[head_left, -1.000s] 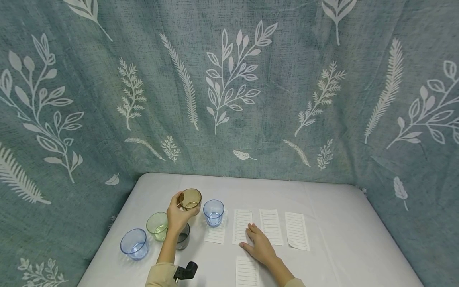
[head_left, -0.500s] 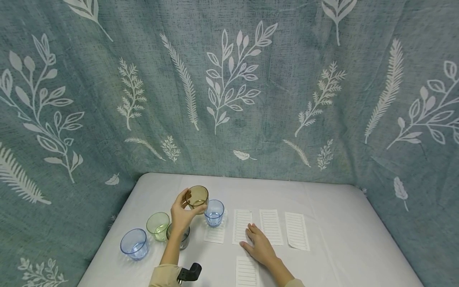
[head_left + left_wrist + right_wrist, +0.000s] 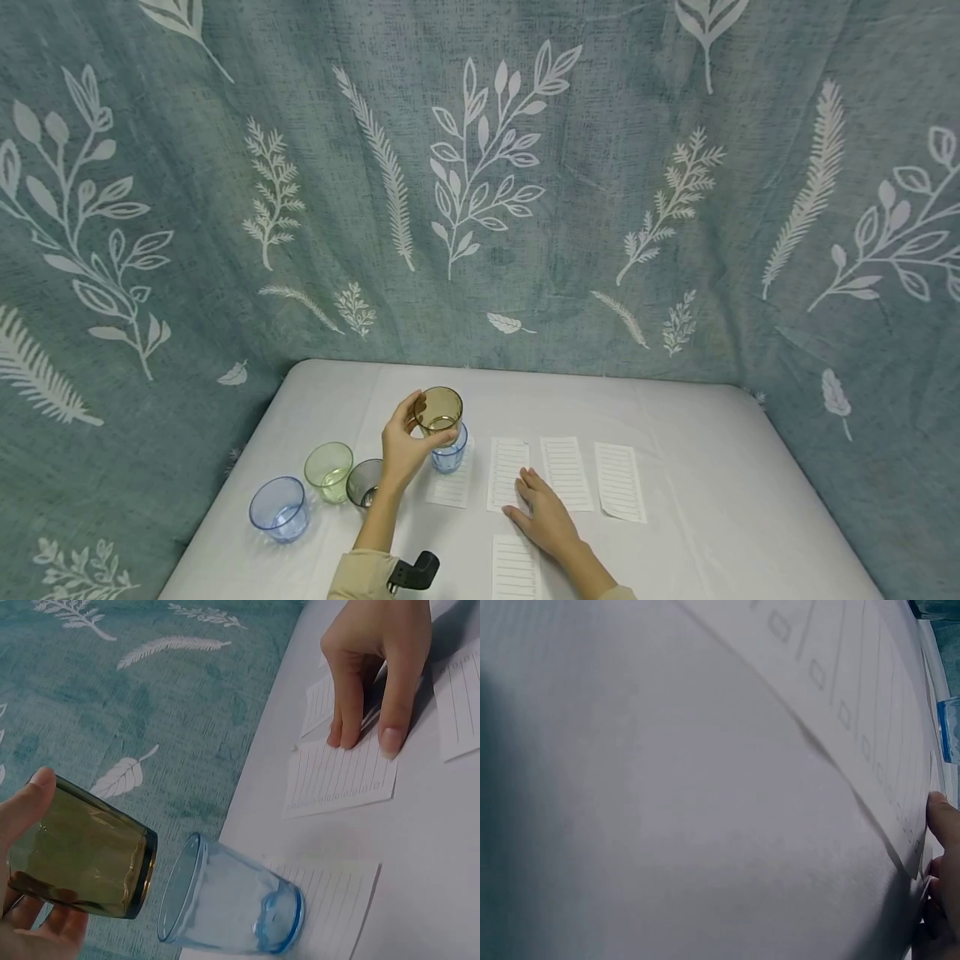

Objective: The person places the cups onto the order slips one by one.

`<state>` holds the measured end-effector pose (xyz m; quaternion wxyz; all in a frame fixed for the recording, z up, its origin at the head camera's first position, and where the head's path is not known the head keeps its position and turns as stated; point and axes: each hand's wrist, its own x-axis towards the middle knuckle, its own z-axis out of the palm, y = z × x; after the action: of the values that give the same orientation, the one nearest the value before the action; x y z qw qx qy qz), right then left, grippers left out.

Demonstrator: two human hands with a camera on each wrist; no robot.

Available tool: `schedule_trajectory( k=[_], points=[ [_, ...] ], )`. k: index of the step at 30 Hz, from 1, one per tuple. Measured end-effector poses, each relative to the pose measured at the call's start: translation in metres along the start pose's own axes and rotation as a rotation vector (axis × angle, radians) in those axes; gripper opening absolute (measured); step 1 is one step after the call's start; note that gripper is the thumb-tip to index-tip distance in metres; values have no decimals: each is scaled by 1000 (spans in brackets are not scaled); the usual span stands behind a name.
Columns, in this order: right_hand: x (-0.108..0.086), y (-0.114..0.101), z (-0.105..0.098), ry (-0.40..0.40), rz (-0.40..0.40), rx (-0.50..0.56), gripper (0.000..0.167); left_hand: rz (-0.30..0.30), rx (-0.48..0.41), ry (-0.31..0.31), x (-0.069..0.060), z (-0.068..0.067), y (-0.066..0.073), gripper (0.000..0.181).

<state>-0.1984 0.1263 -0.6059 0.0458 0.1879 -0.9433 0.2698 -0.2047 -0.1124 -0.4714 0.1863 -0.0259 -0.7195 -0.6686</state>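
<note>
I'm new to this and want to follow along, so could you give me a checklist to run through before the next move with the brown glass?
1. The brown glass held firmly: ok as far as shown; the left hand grips its sides.
2. The small blue glass upright on its paper slip: ok.
3. Both glasses apart: ok; the left wrist view shows a gap.
4. The brown glass centred over the small blue glass: cannot tell.
5. The right hand out of the way: ok; it rests at a lined sheet.
6. The left forearm clear of the grey glass: cannot tell; they overlap in the head view.
</note>
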Motion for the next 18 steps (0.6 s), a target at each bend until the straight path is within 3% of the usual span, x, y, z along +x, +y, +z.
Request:
schedule_trajectory(
  k=[10, 18],
  points=[
    [0, 0, 0, 10, -16, 19, 58, -6, -44, -60, 1, 17, 2, 76],
    [0, 2, 1, 19, -17, 22, 58, -31, -78, -100, 0, 29, -4, 76]
  ],
)
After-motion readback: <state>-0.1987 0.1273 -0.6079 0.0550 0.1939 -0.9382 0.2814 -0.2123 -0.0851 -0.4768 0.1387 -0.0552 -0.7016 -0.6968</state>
